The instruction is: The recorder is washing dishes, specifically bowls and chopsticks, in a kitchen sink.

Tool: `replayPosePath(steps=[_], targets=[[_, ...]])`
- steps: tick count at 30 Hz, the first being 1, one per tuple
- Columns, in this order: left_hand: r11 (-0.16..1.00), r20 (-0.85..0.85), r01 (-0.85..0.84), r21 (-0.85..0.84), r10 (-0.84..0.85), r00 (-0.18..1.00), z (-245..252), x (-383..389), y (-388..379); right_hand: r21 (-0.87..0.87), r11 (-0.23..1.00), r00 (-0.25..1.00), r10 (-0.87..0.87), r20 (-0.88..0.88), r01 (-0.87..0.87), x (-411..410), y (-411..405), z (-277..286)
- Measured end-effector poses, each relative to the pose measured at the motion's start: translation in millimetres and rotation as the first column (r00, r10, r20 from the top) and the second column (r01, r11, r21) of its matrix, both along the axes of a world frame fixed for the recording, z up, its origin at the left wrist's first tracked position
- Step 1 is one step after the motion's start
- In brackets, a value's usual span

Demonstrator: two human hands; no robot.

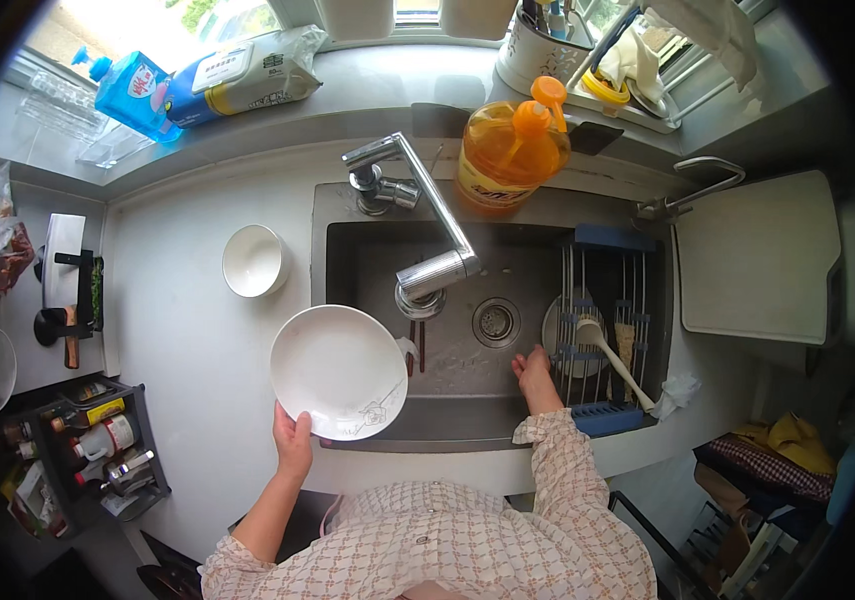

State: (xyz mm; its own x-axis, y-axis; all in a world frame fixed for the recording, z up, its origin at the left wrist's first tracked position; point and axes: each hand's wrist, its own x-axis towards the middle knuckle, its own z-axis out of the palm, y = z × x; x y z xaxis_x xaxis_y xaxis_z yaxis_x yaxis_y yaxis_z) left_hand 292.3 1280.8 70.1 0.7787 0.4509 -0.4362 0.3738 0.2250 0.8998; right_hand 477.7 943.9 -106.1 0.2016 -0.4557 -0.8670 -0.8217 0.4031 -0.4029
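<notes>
My left hand (pixel 294 442) grips the lower left rim of a white plate (pixel 337 367) that bears a line-drawn flower near its edge. The plate overlaps the left side of a dark sink (pixel 442 416). Low in the sink, my right hand (pixel 534 375) has its fingers apart, next to a second plate (pixel 549 334) partly hidden under a wire draining rack (pixel 567 300). Whether the fingertips touch that plate's edge is unclear. A pair of brown chopsticks (pixel 421 352) lies on the sink floor, left of the drain strainer (pixel 496 322).
Over the sink reaches a chrome faucet (pixel 435 210). A white bowl (pixel 255 261) stands on the left counter. A large orange detergent bottle (pixel 510 157) is behind the sink. Across the rack rests a pale spoon (pixel 615 360). A cutting board (pixel 761 259) and a knife holder (pixel 82 300) flank the counter.
</notes>
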Motion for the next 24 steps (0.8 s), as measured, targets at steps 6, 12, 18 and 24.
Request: replayPosePath(steps=[6,12,18,24], targets=[[0.896,-0.007,-0.438,0.075,0.440,0.898,-4,-44,27,-0.090,0.986,0.987,-0.148,-0.054,0.143,9,7,-16],[0.819,-0.022,-0.571,-0.047,0.571,0.821,-35,-51,55,0.004,0.999,0.992,-0.039,0.124,0.039,-4,-30,-61],[0.808,-0.108,-0.589,-0.014,0.584,0.804,-25,-29,54,0.121,0.901,0.907,-0.422,0.008,0.418,-13,-30,-85],[0.979,-0.164,-0.195,-0.057,0.183,0.969,-9,-41,-14,0.377,0.848,0.924,-0.300,-0.236,0.371,-10,61,-1]])
